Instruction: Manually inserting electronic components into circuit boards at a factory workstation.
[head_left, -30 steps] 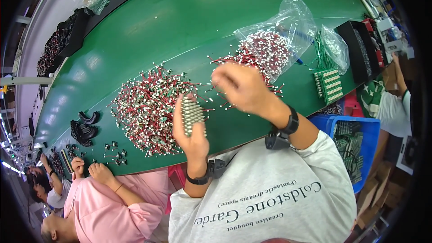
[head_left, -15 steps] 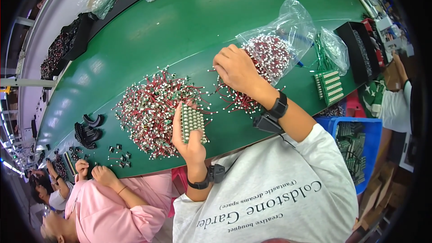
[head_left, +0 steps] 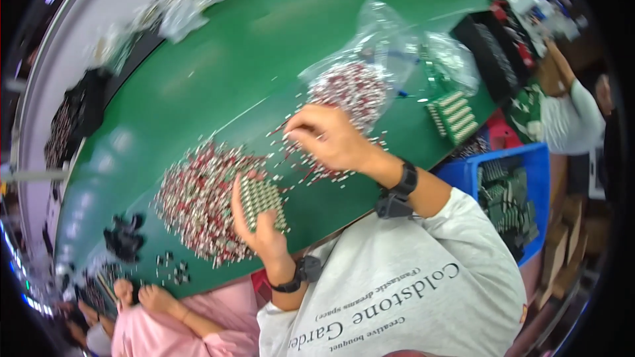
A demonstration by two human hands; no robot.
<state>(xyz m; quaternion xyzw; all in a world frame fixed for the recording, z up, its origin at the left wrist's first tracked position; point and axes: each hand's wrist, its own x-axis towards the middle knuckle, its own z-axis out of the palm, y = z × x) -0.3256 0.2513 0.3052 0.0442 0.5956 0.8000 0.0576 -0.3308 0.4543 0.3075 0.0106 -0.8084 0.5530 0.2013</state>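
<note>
Past wires (head_left: 198, 201), broad tabletop (head_left: 258, 59); left hand (head_left: 263, 238) holds likely board (head_left: 261, 198) by edge (head_left: 334, 231).

Readable print on the front of the wearer's pale grey, short-sleeved cloth T-shirt (head_left: 387, 251): three lines of dark serif lettering (head_left: 377, 312), Latin script, upside down in this view. Middle line largest, two words; smaller two-word line on the collar side, another small one of three words, in round brackets, on the hem side. All three slope, left ends lower; big line's left end partly lost near a fold.
</note>
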